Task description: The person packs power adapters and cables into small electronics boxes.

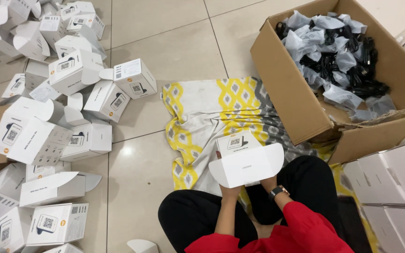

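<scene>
Pale floor tiles (174,42) are seen all around, and a person is sat on them with legs crossed. At the left edge of the floor, a big heap of small white boxes (48,122) is piled up, many with their round flaps left open. Just to the right of the heap, a yellow and grey cloth (202,107) is spread on the floor.

Over the cloth, close to the person's lap, one white box (244,159) is held up with its big round flap hanging open toward the person. The left hand (228,189) is tucked under the box on its left side, and only a fingertip can be seen at the box edge. The right hand (269,182) is hidden under the flap, with a watch on its wrist. How the fingers of either hand are closed cannot be told.

To do it well, the box should be kept level and held from both sides, so the flap can be folded neatly without being bent.

Farther right, a big brown carton (301,112) full of bagged black cables (338,56) is stood, and flat white boxes (390,178) are stacked at the right edge.
</scene>
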